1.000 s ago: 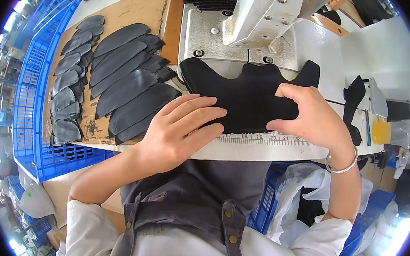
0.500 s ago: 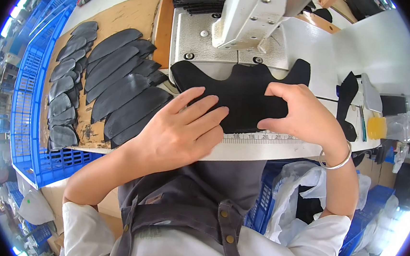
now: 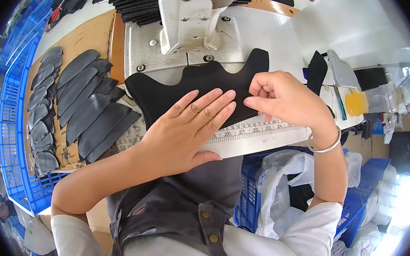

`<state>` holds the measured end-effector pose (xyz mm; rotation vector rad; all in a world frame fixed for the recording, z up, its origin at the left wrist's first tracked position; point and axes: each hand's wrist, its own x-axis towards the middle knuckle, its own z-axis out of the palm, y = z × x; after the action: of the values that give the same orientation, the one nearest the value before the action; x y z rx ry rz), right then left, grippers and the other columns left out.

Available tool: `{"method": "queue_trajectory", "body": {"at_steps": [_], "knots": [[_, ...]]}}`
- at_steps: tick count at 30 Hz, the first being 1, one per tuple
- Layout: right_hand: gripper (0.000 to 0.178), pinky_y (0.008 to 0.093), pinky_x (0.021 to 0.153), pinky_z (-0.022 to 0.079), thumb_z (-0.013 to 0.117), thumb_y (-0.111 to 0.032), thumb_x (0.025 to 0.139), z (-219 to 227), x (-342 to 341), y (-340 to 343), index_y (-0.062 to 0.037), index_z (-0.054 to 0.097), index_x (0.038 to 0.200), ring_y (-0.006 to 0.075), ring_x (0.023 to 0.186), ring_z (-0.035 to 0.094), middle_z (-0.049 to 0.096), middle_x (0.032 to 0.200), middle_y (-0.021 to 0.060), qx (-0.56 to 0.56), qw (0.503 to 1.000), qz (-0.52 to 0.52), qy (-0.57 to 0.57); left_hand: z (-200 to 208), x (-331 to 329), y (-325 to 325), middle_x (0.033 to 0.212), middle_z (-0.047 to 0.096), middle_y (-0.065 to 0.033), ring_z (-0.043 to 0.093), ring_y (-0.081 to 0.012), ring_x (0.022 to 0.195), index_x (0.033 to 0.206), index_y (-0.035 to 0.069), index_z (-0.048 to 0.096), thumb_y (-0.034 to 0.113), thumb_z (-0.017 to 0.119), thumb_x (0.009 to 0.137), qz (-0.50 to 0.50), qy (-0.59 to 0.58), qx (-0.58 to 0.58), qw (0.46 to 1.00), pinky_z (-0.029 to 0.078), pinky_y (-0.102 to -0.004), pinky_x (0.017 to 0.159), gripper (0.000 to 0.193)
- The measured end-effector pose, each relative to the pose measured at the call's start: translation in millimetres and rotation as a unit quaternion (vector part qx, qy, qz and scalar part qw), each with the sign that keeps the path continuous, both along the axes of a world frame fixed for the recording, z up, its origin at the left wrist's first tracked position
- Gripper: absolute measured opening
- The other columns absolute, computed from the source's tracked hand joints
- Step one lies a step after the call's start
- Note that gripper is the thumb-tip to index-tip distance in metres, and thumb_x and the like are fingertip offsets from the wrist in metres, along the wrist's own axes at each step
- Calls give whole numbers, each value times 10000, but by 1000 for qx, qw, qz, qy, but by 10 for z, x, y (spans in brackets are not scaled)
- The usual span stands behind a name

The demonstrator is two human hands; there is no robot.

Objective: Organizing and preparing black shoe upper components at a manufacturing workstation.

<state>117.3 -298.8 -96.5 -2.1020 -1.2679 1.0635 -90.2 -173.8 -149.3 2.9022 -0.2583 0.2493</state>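
A black cut-out panel (image 3: 201,82) with a wavy far edge lies flat in front of the sewing machine (image 3: 187,20). My left hand (image 3: 186,126) rests palm down on its near part, fingers stretched out and thumb apart. At the panel's right edge is my right hand (image 3: 279,98), a bangle on its wrist. Its fingers are curled in and the thumb comes close to them. What lies between those fingertips, if anything, I cannot make out. Under the panel's near edge runs a printed ruler strip (image 3: 262,128) along the table edge.
Overlapping dark curved pieces (image 3: 79,99) lie on a brown board (image 3: 84,41) at the left, beside a blue crate (image 3: 11,137). Stacked black pieces (image 3: 133,2) sit behind the machine. To the right are a black strip (image 3: 317,72) and a yellow object (image 3: 356,104).
The whole view has shifted, with the table now further left. My left hand has flattened onto the panel. My right hand's fingers have curled in from a wide spread at the panel's edge.
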Motion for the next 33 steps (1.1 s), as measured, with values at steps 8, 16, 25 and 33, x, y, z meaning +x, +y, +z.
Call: {"method": "queue_trajectory", "body": {"at_steps": [8,16,25,33], "knots": [[271,231,455,420,725,-184,831,-31,61,-12,-6,556,714,85,486,556,596,588,47,-12,997,33,-72,28,8,11,1521,315,-115,306,-294,1396,1425,147,423,482,604,809,5,15,-2,1000,247,-452,1127,724],[329,267,455,407,784,-228,775,-81,100,-30,-12,557,674,100,496,533,581,575,40,-3,997,23,-68,40,1,6,1517,320,-122,310,-306,1392,1425,150,424,483,607,804,0,16,-9,1000,249,-462,1122,728],[476,421,656,500,803,-330,703,-177,-243,-262,12,557,924,375,754,632,629,804,183,82,922,-86,-369,96,271,21,1491,340,-141,341,-306,1367,1444,59,346,463,673,756,-29,-19,-63,997,236,-447,1132,862],[409,222,551,420,752,-25,751,-349,-519,-286,-43,511,1081,89,589,479,567,736,31,289,913,-229,-174,-128,277,6,1542,250,-153,227,-280,1435,1450,-23,277,564,622,775,-32,-61,-37,997,195,-431,1153,959]]}}
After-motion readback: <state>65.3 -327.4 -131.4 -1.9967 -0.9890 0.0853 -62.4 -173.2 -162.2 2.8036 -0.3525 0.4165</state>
